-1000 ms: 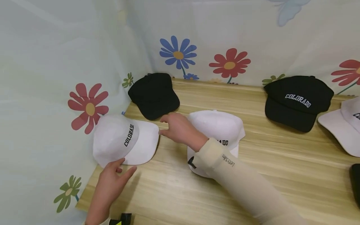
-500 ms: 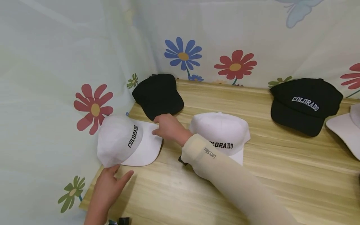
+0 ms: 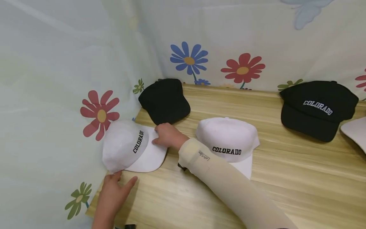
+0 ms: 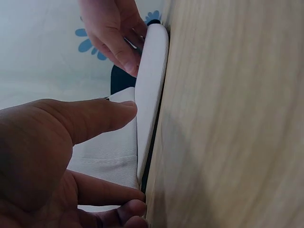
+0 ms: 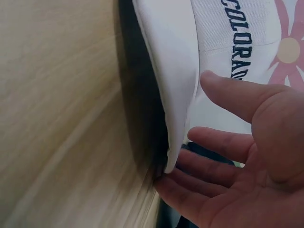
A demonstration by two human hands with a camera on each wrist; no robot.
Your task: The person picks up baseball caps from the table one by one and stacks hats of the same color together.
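A white baseball cap point(image 3: 123, 144) lettered COLORADO sits at the table's left end, its brim pointing right. My left hand point(image 3: 112, 192) is at the near side of its crown, thumb spread away from the fingers; in the left wrist view its fingertips point(image 4: 137, 194) are right at the crown's lower edge. At the brim's far side is my right hand point(image 3: 169, 136), the thumb over the brim in the head view. The right wrist view has its lower fingers point(image 5: 185, 194) reaching to the brim's corner, close to the tabletop, mostly straight.
Behind the cap lies a black cap point(image 3: 164, 100). Another white COLORADO cap point(image 3: 227, 136) stands right of my right hand, partly behind the sleeve point(image 3: 217, 171). Farther right are a black COLORADO cap point(image 3: 318, 108) and a white brim point(image 3: 355, 130). A flower-printed curtain point(image 3: 128, 47) borders the wooden table point(image 3: 300, 178).
My right hand has moved left and slightly down, from beside the brim onto its far edge. My left hand has shifted slightly down, staying by the crown. The view has moved a little.
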